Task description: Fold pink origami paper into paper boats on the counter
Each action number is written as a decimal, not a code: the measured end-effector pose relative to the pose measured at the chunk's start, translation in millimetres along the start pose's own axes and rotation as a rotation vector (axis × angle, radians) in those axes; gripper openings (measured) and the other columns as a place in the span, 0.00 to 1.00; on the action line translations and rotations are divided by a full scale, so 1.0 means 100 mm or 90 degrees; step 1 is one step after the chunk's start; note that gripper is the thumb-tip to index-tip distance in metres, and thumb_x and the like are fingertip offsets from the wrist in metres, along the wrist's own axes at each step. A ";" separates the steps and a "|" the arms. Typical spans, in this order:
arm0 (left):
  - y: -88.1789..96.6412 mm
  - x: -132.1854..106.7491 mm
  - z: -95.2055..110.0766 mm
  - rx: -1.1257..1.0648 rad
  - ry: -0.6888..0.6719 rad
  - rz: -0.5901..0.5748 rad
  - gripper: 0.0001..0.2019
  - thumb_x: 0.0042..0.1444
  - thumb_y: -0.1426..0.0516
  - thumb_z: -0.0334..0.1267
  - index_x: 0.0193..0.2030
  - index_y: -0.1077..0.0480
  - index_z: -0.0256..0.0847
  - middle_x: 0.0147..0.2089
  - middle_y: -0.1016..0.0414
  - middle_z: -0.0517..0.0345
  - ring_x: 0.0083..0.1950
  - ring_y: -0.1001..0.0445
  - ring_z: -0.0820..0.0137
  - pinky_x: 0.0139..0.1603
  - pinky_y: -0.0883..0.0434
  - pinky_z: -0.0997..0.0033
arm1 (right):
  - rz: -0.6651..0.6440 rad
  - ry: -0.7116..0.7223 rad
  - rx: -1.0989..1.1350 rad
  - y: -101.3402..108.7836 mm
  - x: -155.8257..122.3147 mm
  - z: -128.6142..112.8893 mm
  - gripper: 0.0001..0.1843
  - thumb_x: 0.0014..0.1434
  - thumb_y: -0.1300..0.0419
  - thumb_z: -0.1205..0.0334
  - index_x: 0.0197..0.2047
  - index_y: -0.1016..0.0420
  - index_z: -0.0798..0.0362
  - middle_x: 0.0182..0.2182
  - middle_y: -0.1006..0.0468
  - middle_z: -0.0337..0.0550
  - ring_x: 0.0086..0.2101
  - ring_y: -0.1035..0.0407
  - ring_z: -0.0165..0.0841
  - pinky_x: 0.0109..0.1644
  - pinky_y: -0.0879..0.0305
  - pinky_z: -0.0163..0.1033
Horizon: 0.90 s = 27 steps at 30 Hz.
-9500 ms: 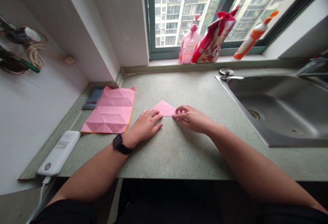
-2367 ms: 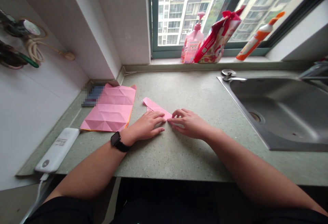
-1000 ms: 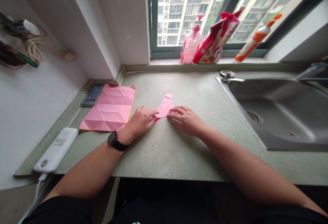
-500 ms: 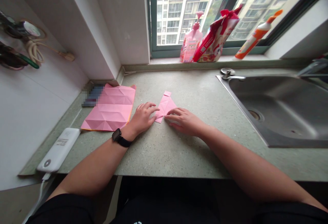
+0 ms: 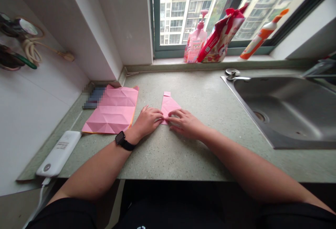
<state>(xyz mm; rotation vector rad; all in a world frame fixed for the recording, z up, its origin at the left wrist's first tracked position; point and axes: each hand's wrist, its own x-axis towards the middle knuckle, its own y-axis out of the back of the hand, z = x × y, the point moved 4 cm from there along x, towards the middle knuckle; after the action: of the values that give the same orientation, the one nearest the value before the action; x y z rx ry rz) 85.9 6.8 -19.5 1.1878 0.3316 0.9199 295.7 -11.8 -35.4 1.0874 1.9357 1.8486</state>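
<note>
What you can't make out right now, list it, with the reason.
All in the head view:
Folded pink paper: lower part, partly covered by left hand and right hand.
Dark item beside creased pink sheet: pixelated.
White device: print too small.
White cable: cut off by bottom edge.
Sink: cut off by right edge.

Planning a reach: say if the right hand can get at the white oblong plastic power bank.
Probably not directly: the left hand and black wristwatch lie between the right hand, at the small folded pink paper, and the power bank.
</note>
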 end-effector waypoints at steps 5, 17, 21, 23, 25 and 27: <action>0.03 -0.01 0.01 0.006 -0.017 -0.019 0.08 0.74 0.39 0.37 0.52 0.16 0.48 0.58 0.14 0.55 0.61 0.19 0.59 0.80 0.45 0.32 | -0.014 -0.018 -0.008 0.02 0.01 0.01 0.19 0.72 0.33 0.58 0.64 0.17 0.40 0.59 0.17 0.48 0.59 0.26 0.48 0.64 0.27 0.56; 0.04 -0.07 0.04 0.029 -0.025 -0.051 0.12 0.73 0.39 0.32 0.54 0.16 0.51 0.62 0.17 0.54 0.64 0.21 0.58 0.80 0.47 0.28 | -0.025 -0.041 0.018 0.02 0.01 0.05 0.17 0.73 0.35 0.58 0.63 0.16 0.40 0.60 0.18 0.48 0.59 0.25 0.47 0.65 0.27 0.56; 0.06 -0.09 0.04 0.037 -0.023 -0.057 0.11 0.73 0.39 0.34 0.54 0.15 0.52 0.63 0.17 0.53 0.65 0.21 0.57 0.80 0.45 0.28 | -0.028 -0.044 0.027 0.03 0.01 0.06 0.17 0.72 0.34 0.59 0.62 0.16 0.40 0.60 0.18 0.48 0.59 0.25 0.47 0.64 0.26 0.56; 0.06 -0.09 0.04 0.038 -0.024 -0.060 0.11 0.73 0.39 0.34 0.54 0.15 0.51 0.63 0.16 0.53 0.65 0.21 0.56 0.79 0.44 0.28 | -0.027 -0.045 0.031 0.03 0.00 0.06 0.18 0.72 0.34 0.59 0.62 0.16 0.39 0.60 0.18 0.48 0.59 0.24 0.47 0.64 0.26 0.57; 0.07 -0.10 0.05 0.039 -0.027 -0.060 0.11 0.73 0.39 0.35 0.53 0.15 0.51 0.63 0.16 0.53 0.65 0.21 0.56 0.79 0.43 0.29 | -0.027 -0.046 0.035 0.03 0.00 0.06 0.18 0.72 0.34 0.59 0.63 0.16 0.38 0.60 0.18 0.47 0.59 0.25 0.47 0.64 0.25 0.57; 0.08 -0.11 0.05 0.043 -0.032 -0.062 0.11 0.73 0.39 0.34 0.52 0.15 0.51 0.63 0.16 0.53 0.65 0.22 0.55 0.78 0.42 0.30 | -0.027 -0.047 0.037 0.03 0.00 0.07 0.18 0.71 0.33 0.60 0.63 0.16 0.37 0.60 0.18 0.47 0.60 0.25 0.47 0.64 0.25 0.57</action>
<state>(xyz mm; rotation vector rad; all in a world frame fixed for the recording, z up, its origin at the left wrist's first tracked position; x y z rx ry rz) 78.9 -3.9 -13.1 1.2439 0.3793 0.7992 300.9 -7.0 -33.9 1.1070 1.9661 1.7160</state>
